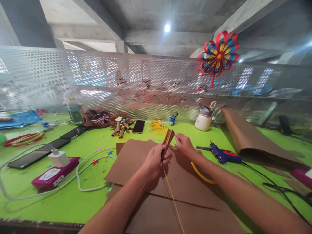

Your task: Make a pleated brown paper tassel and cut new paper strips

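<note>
My left hand [154,159] is closed around the lower end of a folded stack of brown paper strips [167,143], held upright above brown paper sheets [136,162]. A thin yellow string [173,198] hangs from the stack toward me. My right hand [184,144] is pinched near the top of the stack, fingers together on something small I cannot make out. A yellow band [201,174] curves under my right wrist.
On the green table [73,201]: a blue glue gun [224,155], a rolled brown sheet [246,136], a white pot [204,118], a phone [138,126], paper-tube crafts [120,126], a pink box with charger and white cable [55,172]. A perforated metal screen [146,84] with a paper flower [218,55] stands behind.
</note>
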`<control>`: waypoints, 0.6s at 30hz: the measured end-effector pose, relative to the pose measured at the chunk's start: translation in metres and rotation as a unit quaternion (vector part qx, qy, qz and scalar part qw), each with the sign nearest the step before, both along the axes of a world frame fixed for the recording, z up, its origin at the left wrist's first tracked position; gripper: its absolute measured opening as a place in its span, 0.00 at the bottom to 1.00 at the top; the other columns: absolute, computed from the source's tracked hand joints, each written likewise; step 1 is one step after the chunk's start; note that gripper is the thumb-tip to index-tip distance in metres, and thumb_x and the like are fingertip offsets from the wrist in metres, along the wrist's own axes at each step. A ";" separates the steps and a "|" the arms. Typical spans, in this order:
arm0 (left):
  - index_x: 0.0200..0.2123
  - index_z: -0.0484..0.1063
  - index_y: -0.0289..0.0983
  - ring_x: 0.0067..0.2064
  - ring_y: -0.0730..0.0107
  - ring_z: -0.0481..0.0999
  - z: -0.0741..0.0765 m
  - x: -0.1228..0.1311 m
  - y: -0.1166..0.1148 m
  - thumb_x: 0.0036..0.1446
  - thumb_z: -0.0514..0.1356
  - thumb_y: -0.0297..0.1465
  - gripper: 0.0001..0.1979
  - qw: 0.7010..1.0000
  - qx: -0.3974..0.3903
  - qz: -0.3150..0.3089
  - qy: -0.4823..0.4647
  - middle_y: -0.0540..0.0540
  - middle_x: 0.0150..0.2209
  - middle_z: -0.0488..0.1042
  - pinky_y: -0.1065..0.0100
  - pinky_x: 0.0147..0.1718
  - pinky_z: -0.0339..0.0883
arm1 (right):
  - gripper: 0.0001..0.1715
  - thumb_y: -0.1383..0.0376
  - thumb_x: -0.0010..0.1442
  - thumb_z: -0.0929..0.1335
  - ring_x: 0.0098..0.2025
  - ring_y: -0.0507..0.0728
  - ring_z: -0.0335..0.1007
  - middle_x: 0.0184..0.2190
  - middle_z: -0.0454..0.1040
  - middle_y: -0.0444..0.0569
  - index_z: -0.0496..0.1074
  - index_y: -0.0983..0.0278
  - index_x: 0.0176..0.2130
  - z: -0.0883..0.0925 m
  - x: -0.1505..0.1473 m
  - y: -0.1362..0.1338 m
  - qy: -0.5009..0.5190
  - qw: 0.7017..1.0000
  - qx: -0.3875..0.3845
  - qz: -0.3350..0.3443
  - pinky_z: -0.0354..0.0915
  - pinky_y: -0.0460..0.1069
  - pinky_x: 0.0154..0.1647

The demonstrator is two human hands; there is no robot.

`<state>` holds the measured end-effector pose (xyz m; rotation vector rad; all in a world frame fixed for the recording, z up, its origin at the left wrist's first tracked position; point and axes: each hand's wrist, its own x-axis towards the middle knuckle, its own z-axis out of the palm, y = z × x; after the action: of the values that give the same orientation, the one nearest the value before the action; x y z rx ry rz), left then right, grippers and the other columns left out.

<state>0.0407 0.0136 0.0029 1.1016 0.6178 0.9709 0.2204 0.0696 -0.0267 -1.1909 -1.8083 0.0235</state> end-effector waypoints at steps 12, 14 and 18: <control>0.38 0.67 0.34 0.19 0.81 0.59 0.001 -0.003 0.001 0.57 0.56 0.42 0.15 0.999 0.019 0.040 -0.020 0.54 0.21 0.62 0.79 0.15 0.41 | 0.13 0.68 0.63 0.60 0.39 0.56 0.72 0.37 0.77 0.52 0.73 0.63 0.39 0.009 -0.032 -0.041 -0.007 0.997 -0.023 0.075 0.64 0.50 0.42; 0.37 0.67 0.34 0.20 0.79 0.64 -0.002 -0.003 0.003 0.57 0.57 0.41 0.14 0.998 0.010 0.048 -0.030 0.52 0.22 0.65 0.79 0.17 0.49 | 0.13 0.68 0.63 0.61 0.38 0.56 0.72 0.36 0.77 0.51 0.74 0.64 0.39 0.009 -0.031 -0.044 -0.016 0.997 -0.030 0.071 0.64 0.49 0.40; 0.35 0.69 0.33 0.25 0.75 0.69 -0.006 -0.003 0.008 0.57 0.58 0.37 0.11 0.996 -0.028 0.063 -0.058 0.48 0.24 0.69 0.75 0.22 0.60 | 0.14 0.66 0.64 0.60 0.32 0.55 0.72 0.31 0.78 0.49 0.75 0.63 0.38 0.010 -0.023 -0.046 -0.041 0.996 -0.058 0.062 0.63 0.47 0.35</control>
<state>0.0373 0.0211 -0.0027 0.9588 0.6207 1.1127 0.1971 0.0231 -0.0162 -1.1730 -1.9739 0.1566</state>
